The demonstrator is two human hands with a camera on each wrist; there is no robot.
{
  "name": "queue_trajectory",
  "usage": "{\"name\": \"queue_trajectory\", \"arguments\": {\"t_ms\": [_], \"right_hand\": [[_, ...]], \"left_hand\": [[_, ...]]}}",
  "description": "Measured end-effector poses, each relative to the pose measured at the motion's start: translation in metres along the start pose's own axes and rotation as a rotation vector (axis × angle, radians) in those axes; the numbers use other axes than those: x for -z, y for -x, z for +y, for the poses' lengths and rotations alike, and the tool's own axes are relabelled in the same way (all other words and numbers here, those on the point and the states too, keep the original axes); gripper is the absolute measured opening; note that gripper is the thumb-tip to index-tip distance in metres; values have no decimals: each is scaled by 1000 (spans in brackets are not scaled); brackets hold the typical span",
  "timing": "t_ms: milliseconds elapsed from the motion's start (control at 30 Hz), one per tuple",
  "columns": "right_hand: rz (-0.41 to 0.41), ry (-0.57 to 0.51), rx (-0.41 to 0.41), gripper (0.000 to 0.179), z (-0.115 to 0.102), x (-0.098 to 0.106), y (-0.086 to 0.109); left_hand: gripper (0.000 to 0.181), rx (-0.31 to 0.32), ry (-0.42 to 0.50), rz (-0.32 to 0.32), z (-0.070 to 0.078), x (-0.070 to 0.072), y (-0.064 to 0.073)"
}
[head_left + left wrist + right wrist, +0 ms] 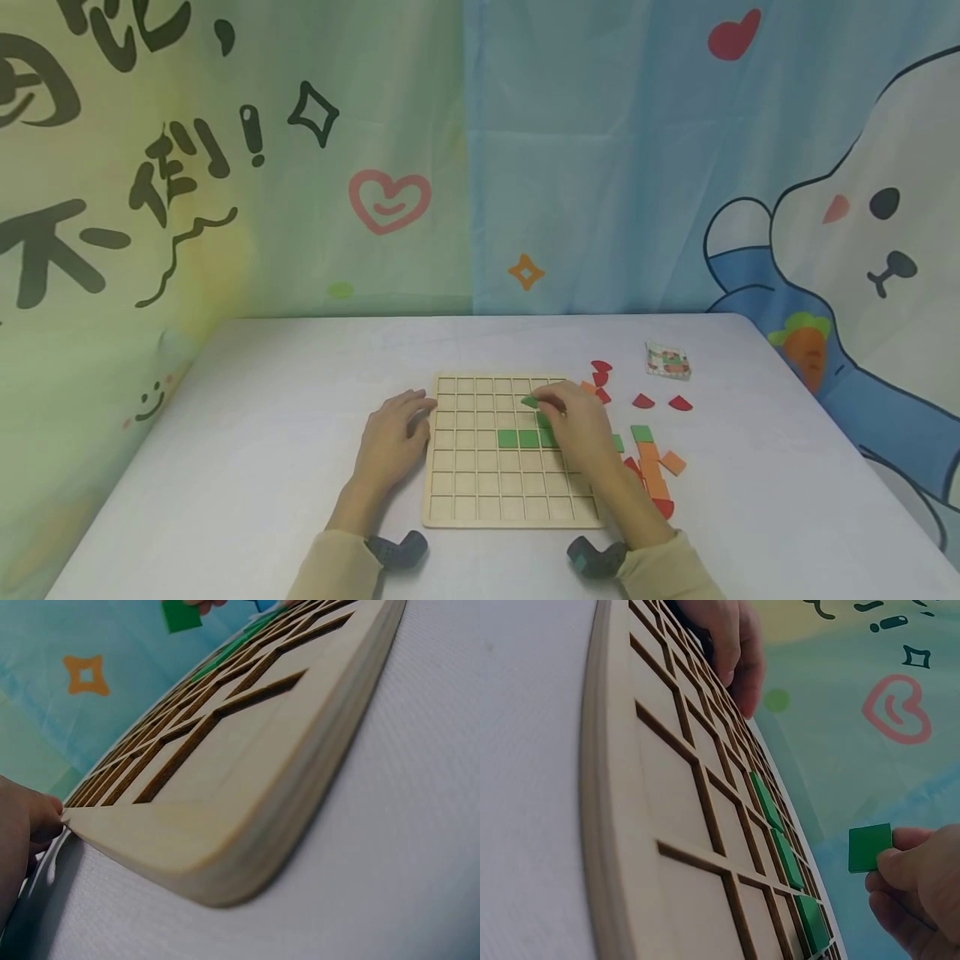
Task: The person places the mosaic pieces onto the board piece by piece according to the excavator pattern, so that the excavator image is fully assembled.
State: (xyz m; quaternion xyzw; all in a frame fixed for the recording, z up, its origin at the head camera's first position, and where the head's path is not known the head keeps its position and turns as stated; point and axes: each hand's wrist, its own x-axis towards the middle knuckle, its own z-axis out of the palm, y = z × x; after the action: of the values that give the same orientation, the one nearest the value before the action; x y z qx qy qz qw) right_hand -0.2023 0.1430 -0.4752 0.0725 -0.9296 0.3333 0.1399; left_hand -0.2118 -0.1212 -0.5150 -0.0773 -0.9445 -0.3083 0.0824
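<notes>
A wooden grid board (465,483) lies flat on the white table, several green square tiles (507,438) set in its cells. My right hand (577,425) pinches one green square tile (870,847) between thumb and fingers, held above the board's upper right part. In the right wrist view the held tile is apart from the grid, and a short row of green tiles (786,859) sits in the cells. My left hand (393,437) rests at the board's left edge, its fingertips touching the rim (112,832). The right hand covers some cells in the head view.
Right of the board lie a column of orange tiles (651,471), a loose orange tile (673,462), a green tile (642,433) and several red rounded pieces (642,402). A small printed packet (667,361) sits farther back. A printed curtain (555,167) hangs behind the table.
</notes>
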Motion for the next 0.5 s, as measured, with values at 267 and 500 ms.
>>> {"name": "queue_trajectory", "arguments": {"t_ms": [267, 500], "right_hand": [[-29, -20, 59, 18, -3, -5, 0], [-73, -18, 62, 17, -4, -16, 2]], "left_hand": [[30, 0, 2, 1, 0, 1, 0], [31, 0, -9, 9, 0, -1, 0]]}}
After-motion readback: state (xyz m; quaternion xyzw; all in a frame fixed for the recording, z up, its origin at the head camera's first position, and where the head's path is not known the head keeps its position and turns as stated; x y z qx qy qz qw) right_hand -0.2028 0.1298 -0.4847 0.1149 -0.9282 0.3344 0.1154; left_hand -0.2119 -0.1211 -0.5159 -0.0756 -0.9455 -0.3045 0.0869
